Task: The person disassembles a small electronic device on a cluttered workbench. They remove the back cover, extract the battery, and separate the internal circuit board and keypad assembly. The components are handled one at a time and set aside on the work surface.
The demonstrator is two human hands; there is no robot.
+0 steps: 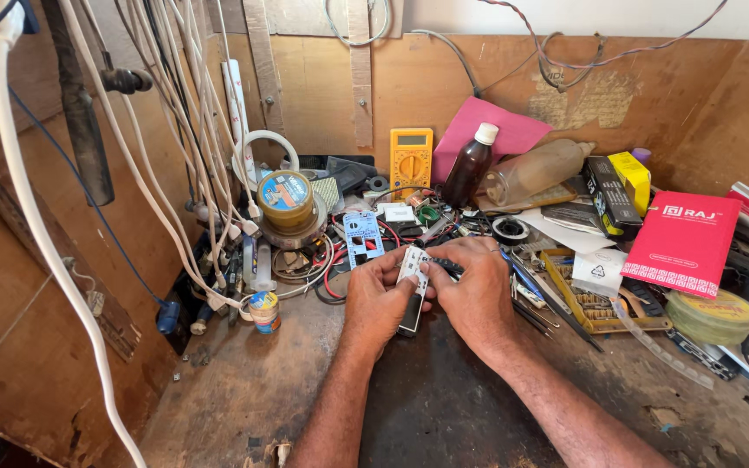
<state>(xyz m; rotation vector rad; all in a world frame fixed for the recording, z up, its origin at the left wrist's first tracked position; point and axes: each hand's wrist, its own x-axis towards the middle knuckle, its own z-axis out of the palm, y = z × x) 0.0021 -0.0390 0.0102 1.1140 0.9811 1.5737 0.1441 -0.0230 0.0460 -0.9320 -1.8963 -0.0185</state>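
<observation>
At frame centre, the left hand (377, 299) and right hand (472, 295) together grasp a small white-and-black rectangular device (413, 286) above the worn, cluttered brown counter (244, 390).

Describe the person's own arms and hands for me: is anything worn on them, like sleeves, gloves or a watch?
Both forearms are bare as far as the picture shows, with no sleeves in view. The left hand and the right hand wear no gloves. No watch, bracelet or band shows on either wrist, and I can make out no rings on the fingers. No cables or markings are on them.
</observation>
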